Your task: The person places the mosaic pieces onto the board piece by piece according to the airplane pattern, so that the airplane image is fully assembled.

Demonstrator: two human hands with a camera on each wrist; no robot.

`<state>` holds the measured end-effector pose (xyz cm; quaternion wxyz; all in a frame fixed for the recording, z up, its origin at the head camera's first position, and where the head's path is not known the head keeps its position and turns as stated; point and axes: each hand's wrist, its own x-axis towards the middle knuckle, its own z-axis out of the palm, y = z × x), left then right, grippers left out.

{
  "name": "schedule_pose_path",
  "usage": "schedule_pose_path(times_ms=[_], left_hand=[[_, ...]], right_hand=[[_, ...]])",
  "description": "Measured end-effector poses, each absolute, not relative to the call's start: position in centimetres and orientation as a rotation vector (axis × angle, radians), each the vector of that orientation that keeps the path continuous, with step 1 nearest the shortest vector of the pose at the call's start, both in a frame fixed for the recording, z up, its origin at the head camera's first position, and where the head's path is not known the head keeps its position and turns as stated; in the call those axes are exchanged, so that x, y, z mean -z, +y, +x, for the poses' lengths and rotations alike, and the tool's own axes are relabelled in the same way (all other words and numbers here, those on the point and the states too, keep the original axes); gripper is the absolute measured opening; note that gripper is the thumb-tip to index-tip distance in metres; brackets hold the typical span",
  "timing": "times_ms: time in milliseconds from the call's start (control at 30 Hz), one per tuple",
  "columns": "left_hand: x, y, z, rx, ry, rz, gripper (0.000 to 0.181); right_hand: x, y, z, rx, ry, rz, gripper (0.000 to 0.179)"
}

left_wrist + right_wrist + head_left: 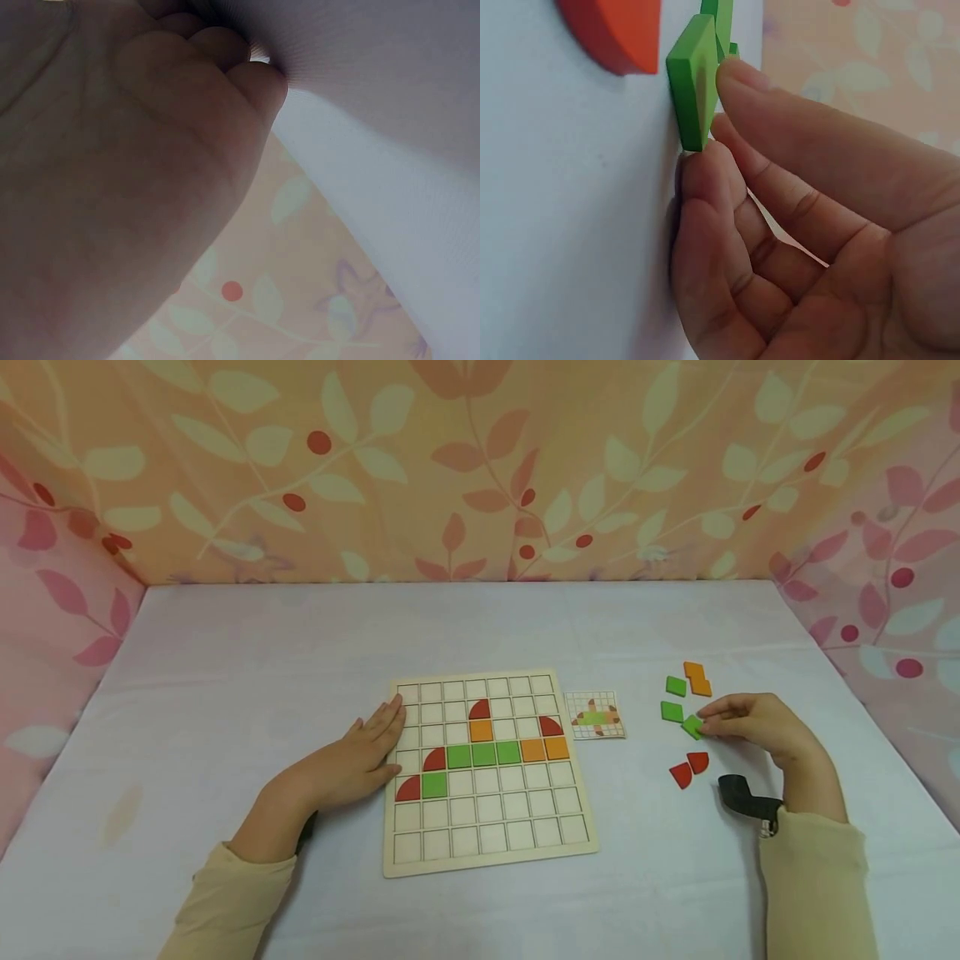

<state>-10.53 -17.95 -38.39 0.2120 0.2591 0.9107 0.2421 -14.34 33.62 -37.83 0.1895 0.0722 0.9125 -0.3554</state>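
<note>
Behind the square pale wooden grid board (492,837) hangs a yellow-and-pink leaf-printed fabric backdrop (465,485); under the board lies a table covered in white cloth (262,635).

The board's seven-by-seven cells hold eleven pieces. Counted from its far edge, row two has a red quarter-round piece (478,710) in the fourth cell. Row three has a flat orange square tile (481,731) in the fourth and a red piece in the seventh. Row four runs, from the second cell, red, three green, two orange. Row five starts with red, then green.

At the board's left edge rests the left hand (356,760), fingers extended, fingertips over the rim. Well to the board's right, the right hand (768,722) pinches a flat green square tile (692,727) between thumb and fingers.

Just beside the board's right edge lies a small white printed pattern card (595,716), its grid showing a coloured figure. Beyond it, also right of the board, lie two orange tiles, two more green ones and two red quarter-rounds.
</note>
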Motion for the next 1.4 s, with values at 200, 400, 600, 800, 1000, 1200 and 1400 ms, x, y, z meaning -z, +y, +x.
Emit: schedule_pose_path(times_ms=[200,400,600,800,1000,1200,1400], left_hand=[[38.3,-18.1,-10.1,-0.671,2.529,0.705,0.07],[38.4,-18.2,-9.8,-0.666,2.53,0.685,0.07],[38.5,-18.3,-9.5,-0.682,2.521,0.673,0.07],[38.8,-18.1,-9.5,-0.673,2.514,0.687,0.07],[38.7,-17.8,-10.5,-0.629,2.519,0.713,0.07],[38.2,-17.6,-11.2,-0.61,2.519,0.723,0.07],[38.0,-17.8,-10.8,-0.613,2.509,0.688,0.069]], right_hand=[[37.9,32.8,-14.6,0.946,2.597,0.136,0.045],[38.0,32.1,-14.7,0.907,2.624,0.089,0.041],[38.0,31.7,-14.6,0.904,2.628,0.042,0.037],[38.0,31.8,-14.6,0.87,2.627,0.033,0.039],[37.5,32.2,-14.4,0.879,2.651,0.066,0.039],[36.8,32.3,-14.4,1.051,2.649,0.088,0.04],[36.4,30.9,-14.6,1.219,2.633,0.05,0.03]])
